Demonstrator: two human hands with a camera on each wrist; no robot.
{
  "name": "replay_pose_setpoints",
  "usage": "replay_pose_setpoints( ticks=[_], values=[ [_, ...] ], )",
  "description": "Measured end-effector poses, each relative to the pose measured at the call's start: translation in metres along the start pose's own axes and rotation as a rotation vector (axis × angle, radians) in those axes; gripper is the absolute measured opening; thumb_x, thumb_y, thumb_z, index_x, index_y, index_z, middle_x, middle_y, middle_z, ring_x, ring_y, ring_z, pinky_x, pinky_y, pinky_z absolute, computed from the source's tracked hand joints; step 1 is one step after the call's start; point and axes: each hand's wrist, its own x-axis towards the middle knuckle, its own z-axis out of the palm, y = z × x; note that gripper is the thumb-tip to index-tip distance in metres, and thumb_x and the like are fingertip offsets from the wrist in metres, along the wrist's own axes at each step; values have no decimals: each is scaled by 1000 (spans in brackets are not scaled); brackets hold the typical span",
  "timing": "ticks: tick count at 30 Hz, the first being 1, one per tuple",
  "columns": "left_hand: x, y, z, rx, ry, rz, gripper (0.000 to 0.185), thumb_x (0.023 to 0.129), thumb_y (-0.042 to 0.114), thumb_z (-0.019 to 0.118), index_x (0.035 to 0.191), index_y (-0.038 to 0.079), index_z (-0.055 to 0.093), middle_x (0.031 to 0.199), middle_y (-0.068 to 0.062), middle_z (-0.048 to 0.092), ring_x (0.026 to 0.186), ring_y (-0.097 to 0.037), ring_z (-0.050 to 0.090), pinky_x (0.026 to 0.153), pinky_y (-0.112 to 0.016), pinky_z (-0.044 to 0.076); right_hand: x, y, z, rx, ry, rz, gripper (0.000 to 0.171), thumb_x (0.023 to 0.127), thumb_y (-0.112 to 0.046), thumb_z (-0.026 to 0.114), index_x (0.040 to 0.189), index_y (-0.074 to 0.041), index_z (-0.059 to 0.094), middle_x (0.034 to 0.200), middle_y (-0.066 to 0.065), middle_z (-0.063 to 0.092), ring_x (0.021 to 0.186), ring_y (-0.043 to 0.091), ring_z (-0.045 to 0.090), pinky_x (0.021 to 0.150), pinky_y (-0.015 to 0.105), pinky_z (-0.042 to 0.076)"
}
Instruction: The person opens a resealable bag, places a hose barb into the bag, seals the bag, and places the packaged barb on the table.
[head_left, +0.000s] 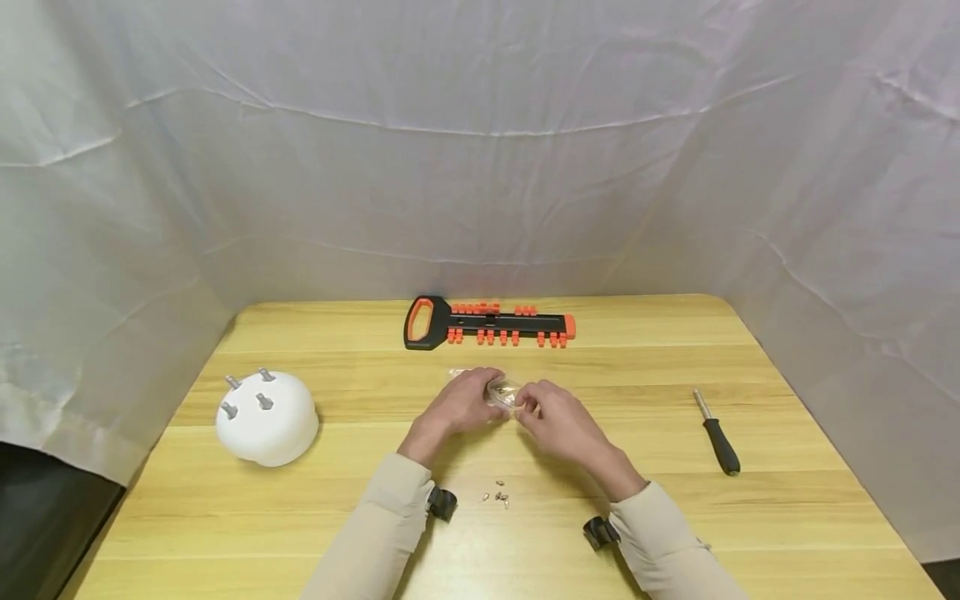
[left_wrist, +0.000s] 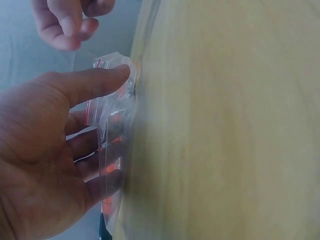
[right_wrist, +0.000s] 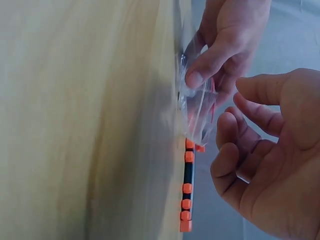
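At the centre of the head view, both hands met over a small clear plastic bag (head_left: 504, 390) lying on the wooden table (head_left: 645, 517). The bag was transparent and crinkled, with a red strip along its closure edge, seen in the left wrist view (left_wrist: 111, 115), and it appeared to hold small metallic pieces, though these were too blurred to identify. The left hand (head_left: 463, 402) held the bag: in the left wrist view its thumb lay across the upper part of the plastic and the fingers were curled behind it (left_wrist: 85, 150). In the right wrist view the bag (right_wrist: 197, 112) hung pinched against the table edge by that same hand. The right hand (head_left: 557, 418) sat just beside the bag, to its right in the head view; its fingers (right_wrist: 235, 150) were loosely curled and parted, and they gripped nothing in that view, the fingertips standing close to the plastic but apart from it. Below the hands, towards the lower centre of the frame, a few small loose screws (head_left: 497, 496) lay on the table. A black and orange bit holder rack (head_left: 489, 324) lay above the hands near the table's far edge. A black-handled screwdriver (head_left: 717, 433) lay at the right, well apart. A white dome-shaped object (head_left: 267, 418) with four metal studs rested at the left.
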Motion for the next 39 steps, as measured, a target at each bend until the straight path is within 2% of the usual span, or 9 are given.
replay_pose_setpoints(
  ticks=[9, 17, 25, 33, 39],
  values=[
    [1, 1, 0, -9, 6, -10, 65, 82, 29, 77, 139, 15, 51, 136, -5, 58, 124, -24, 55, 107, -40, 43, -13, -7, 0, -34, -53, -75, 4, 91, -20, 64, 89, -22, 67, 89, -9, 60, 72, 6, 52, 62, 22, 47],
    [1, 1, 0, -21, 4, -14, 63, 82, 27, 77, 138, 15, 52, 135, -5, 59, 124, -24, 55, 107, -40, 43, -20, -10, 8, -80, -79, -131, 5, 91, -20, 64, 89, -23, 67, 87, -13, 60, 74, 3, 53, 67, 22, 47],
    [0, 0, 1, -11, 9, -10, 65, 82, 33, 77, 139, 15, 51, 137, -6, 57, 126, -26, 53, 109, -41, 42, -27, -12, 15, -123, -196, -204, 5, 91, -20, 63, 90, -21, 67, 87, -14, 59, 82, 3, 55, 77, 27, 51],
    [0, 0, 1, -14, 11, -4, 67, 81, 34, 77, 140, 15, 50, 138, -6, 57, 127, -26, 53, 109, -41, 42, -29, -11, 21, -137, -307, -239, 5, 91, -25, 64, 87, -27, 64, 85, -15, 54, 75, 1, 50, 70, 21, 46],
    [1, -2, 1, -20, 12, -6, 67, 81, 34, 78, 139, 15, 51, 137, -6, 57, 126, -25, 54, 108, -40, 42, -32, -15, 22, -185, -313, -300, 5, 88, -21, 68, 84, -25, 67, 83, -12, 54, 72, 1, 48, 67, 20, 44]
  ],
)
